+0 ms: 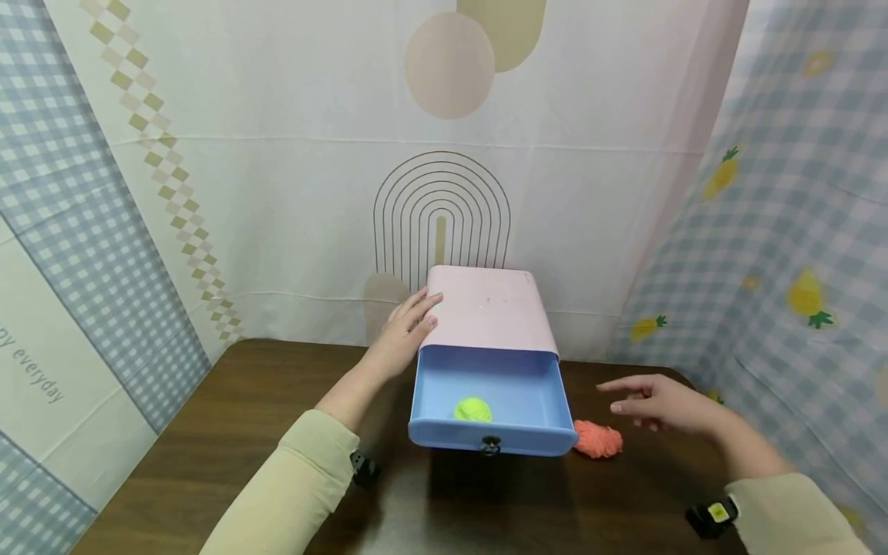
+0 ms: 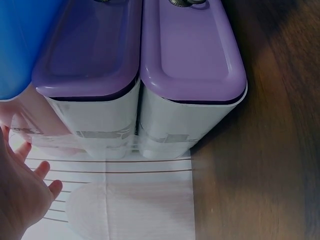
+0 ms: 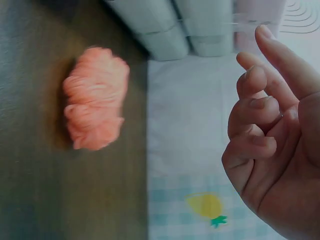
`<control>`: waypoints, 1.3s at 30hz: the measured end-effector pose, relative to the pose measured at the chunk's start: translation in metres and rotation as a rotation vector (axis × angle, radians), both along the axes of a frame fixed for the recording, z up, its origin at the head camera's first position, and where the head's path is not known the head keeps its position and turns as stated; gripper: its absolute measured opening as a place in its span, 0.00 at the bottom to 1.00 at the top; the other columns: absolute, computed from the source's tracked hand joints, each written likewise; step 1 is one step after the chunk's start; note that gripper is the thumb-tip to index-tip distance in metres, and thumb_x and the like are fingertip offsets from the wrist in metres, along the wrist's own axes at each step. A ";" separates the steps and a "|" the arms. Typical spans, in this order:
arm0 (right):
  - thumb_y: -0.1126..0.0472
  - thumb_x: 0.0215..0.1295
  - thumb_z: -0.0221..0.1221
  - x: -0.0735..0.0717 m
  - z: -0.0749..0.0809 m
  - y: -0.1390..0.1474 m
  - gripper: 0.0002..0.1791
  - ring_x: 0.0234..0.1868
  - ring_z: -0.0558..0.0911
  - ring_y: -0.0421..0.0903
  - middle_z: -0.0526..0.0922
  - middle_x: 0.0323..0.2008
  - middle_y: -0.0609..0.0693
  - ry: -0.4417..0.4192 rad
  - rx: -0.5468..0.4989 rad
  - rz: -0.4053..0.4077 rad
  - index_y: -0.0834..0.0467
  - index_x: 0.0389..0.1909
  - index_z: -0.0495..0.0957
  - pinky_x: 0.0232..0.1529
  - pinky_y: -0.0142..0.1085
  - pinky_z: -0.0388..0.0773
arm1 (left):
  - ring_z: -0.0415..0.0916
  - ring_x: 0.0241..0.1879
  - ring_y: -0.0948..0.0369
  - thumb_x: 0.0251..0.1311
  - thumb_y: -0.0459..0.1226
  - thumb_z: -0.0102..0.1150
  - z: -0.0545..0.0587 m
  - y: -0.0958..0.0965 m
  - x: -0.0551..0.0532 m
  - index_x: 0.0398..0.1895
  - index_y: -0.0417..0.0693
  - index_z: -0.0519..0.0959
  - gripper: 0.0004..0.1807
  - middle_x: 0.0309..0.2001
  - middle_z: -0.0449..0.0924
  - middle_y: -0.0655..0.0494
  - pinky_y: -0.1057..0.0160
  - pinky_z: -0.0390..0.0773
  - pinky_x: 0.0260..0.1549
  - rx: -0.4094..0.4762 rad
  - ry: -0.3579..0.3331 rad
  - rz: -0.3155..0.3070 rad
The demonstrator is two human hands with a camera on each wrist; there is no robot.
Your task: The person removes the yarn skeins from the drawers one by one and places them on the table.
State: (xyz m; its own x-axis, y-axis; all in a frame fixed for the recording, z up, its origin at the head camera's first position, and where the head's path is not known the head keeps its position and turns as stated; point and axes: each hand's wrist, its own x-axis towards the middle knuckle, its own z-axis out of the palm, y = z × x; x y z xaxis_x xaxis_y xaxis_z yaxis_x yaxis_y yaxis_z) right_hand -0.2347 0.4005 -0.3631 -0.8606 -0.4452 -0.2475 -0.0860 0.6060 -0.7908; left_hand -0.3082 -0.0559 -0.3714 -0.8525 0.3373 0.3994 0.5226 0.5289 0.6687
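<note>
A stacked drawer unit stands on the table, its pink top (image 1: pixel 486 304) near the backdrop. The blue drawer (image 1: pixel 527 385) is pulled out, and a bright yellow-green ball of yarn (image 1: pixel 473 409) lies inside near its front. My left hand (image 1: pixel 401 339) rests on the left side and upper edge of the pink casing, fingers spread. Above the table to the right, my right hand (image 1: pixel 669 405) holds nothing, with its index finger extended and the others loosely curled. A coral skein of yarn (image 1: pixel 598 439) lies on the table beside the unit, lower left of that hand.
Two purple drawers (image 2: pixel 192 50) sit closed in their pale casings below the blue one. A dark metal knob (image 1: pixel 490 445) is on the blue drawer's front. The wooden table (image 1: pixel 229 432) ends at a patterned cloth backdrop (image 1: pixel 312 231), with a checked cloth (image 1: pixel 756 254) at right.
</note>
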 end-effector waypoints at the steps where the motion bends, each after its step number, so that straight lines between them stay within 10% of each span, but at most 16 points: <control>1: 0.54 0.70 0.60 0.000 0.005 -0.001 0.27 0.18 0.68 0.40 0.71 0.20 0.49 -0.007 -0.005 -0.002 0.60 0.67 0.71 0.17 0.38 0.71 | 0.45 0.76 0.47 0.74 0.58 0.38 0.000 0.000 0.000 0.75 0.65 0.64 0.29 0.78 0.49 0.60 0.33 0.49 0.67 -0.001 -0.001 0.002; 24: 0.52 0.65 0.65 0.004 0.104 -0.080 0.26 0.20 0.70 0.44 0.73 0.22 0.52 0.077 0.108 0.124 0.49 0.64 0.76 0.20 0.37 0.71 | 0.44 0.76 0.48 0.74 0.58 0.37 0.000 0.000 0.000 0.75 0.66 0.63 0.29 0.78 0.49 0.61 0.34 0.48 0.67 -0.003 -0.002 0.004; 39: 0.53 0.65 0.66 0.003 0.117 -0.133 0.23 0.19 0.69 0.45 0.72 0.21 0.50 0.079 0.157 0.300 0.50 0.61 0.80 0.22 0.35 0.72 | 0.45 0.76 0.47 0.74 0.56 0.39 0.001 0.001 0.000 0.74 0.65 0.64 0.28 0.78 0.50 0.60 0.35 0.48 0.68 0.000 0.001 0.011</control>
